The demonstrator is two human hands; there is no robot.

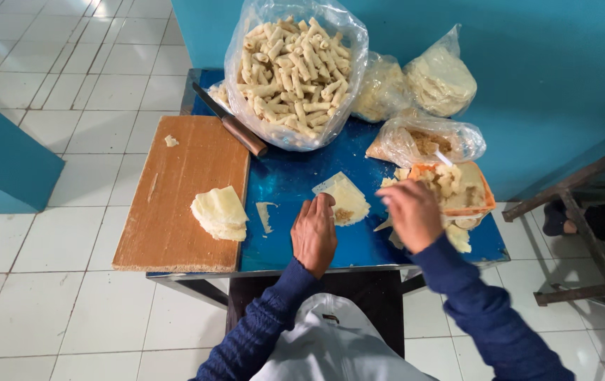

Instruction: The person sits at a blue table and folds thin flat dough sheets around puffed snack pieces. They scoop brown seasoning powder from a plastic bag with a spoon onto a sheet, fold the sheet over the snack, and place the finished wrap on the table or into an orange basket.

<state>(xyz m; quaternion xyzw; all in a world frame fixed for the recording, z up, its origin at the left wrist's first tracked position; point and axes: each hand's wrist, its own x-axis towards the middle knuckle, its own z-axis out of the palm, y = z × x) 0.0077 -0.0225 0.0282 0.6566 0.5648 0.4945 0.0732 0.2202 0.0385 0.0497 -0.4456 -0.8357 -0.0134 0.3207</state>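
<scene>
My left hand [314, 235] rests on the blue table [288, 176], its fingertips pressing the near edge of a pale square wrapper [345, 197] with a dab of filling on it. My right hand [411, 214] hovers blurred just right of that wrapper, fingers bunched, beside an orange tray [484, 192] holding pale pieces. Whether it holds anything is unclear. A stack of folded wrappers [221, 212] lies at the right edge of a wooden board [175, 197].
A big clear bag of rolled pastries [294, 70] stands at the back, with smaller bags [441, 77] to its right. A knife [230, 121] lies at the board's far corner. White tiled floor surrounds the table; a metal frame [584, 212] stands right.
</scene>
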